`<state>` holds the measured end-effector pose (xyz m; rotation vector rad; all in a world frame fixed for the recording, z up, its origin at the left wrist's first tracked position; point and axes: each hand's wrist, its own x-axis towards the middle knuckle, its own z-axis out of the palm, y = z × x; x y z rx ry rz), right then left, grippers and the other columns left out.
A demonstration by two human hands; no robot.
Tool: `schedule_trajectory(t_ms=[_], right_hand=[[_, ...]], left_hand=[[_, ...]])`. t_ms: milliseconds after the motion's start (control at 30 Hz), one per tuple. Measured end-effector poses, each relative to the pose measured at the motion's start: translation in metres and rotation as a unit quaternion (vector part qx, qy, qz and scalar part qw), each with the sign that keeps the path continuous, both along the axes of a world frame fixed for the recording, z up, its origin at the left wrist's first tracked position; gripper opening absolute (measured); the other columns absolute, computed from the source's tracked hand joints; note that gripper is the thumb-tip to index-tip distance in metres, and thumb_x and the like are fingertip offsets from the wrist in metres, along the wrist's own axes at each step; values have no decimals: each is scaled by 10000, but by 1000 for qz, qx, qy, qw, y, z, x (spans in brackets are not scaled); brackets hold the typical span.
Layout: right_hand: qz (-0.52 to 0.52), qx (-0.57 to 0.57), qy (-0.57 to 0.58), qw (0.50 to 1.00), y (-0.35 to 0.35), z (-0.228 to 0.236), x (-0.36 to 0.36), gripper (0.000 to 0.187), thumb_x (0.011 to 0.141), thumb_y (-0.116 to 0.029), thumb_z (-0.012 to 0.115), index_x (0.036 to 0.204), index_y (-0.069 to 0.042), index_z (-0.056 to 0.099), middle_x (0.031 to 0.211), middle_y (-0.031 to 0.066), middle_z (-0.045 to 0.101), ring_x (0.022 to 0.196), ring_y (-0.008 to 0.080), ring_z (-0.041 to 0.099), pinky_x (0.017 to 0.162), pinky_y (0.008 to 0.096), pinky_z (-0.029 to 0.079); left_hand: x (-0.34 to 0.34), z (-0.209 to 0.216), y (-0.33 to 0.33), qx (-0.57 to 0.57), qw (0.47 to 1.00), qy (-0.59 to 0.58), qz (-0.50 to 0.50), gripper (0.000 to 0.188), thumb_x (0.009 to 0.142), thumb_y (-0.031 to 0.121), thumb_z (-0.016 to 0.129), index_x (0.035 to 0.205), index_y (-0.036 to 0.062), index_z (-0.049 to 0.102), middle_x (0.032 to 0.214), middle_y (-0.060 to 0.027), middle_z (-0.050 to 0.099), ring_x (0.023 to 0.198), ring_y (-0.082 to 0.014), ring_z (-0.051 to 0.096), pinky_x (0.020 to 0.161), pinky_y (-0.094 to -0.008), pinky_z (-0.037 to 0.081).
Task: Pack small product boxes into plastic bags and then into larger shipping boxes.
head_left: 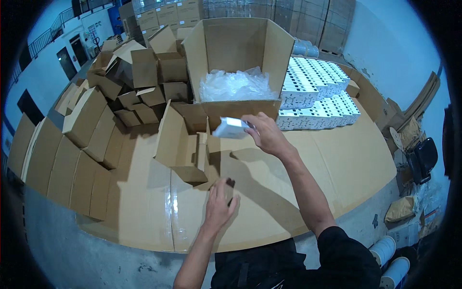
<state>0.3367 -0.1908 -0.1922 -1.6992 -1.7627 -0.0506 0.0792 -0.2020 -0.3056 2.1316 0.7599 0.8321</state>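
White carton (231, 127) sits gripped in the right hand (264, 135) just before the open cardboard box (236, 48) lined with plastic. Left hand (219, 204) rests half-curled on a small folded box (228, 189) on the cardboard-covered table (337, 164), concrete floor (57, 245) below.

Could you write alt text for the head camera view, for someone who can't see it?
A person's right hand holds a small white box in front of a large open carton lined with clear plastic, while the left hand rests on a cardboard-covered table. Small cardboard boxes pile up at left; stacked white boxes sit at right.
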Motion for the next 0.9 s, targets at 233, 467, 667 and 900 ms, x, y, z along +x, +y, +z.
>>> schedule_trajectory(t_ms=[233, 467, 667, 900], right_hand=[[54, 141, 139, 979, 87, -7, -41, 264, 887, -30, 629, 1150, -6, 609, 941, 232, 662, 899, 417, 618, 801, 489, 496], [13, 73, 59, 995, 126, -15, -49, 248, 897, -29, 628, 1144, 1, 615, 1012, 258, 676, 952, 431, 642, 847, 492, 512], [-19, 68, -50, 996, 142, -23, -60, 216, 866, -12, 619, 1078, 12, 588, 1044, 229, 632, 1013, 420, 591, 906, 499, 492], [-53, 70, -179, 980, 157, -37, -69, 283, 818, -21, 601, 1100, -2, 605, 1085, 192, 640, 1039, 357, 592, 920, 442, 506]], left_hand=[[-30, 3, -14, 61, 997, 50, 7, 471, 830, 121, 720, 1266, 23, 572, 1273, -171, 592, 1257, -364, 516, 1100, -458, 393], [-28, -3, -8, 73, 997, 19, 24, 430, 808, 83, 735, 1210, 21, 596, 1219, -170, 617, 1204, -367, 548, 1066, -449, 423], [-28, -3, -6, 70, 997, 28, 22, 443, 819, 122, 719, 1230, 29, 584, 1245, -173, 600, 1242, -366, 520, 1080, -463, 400], [-27, -5, -6, 73, 996, 45, 25, 436, 827, 134, 720, 1228, 25, 586, 1247, -172, 598, 1246, -373, 513, 1086, -464, 394]])
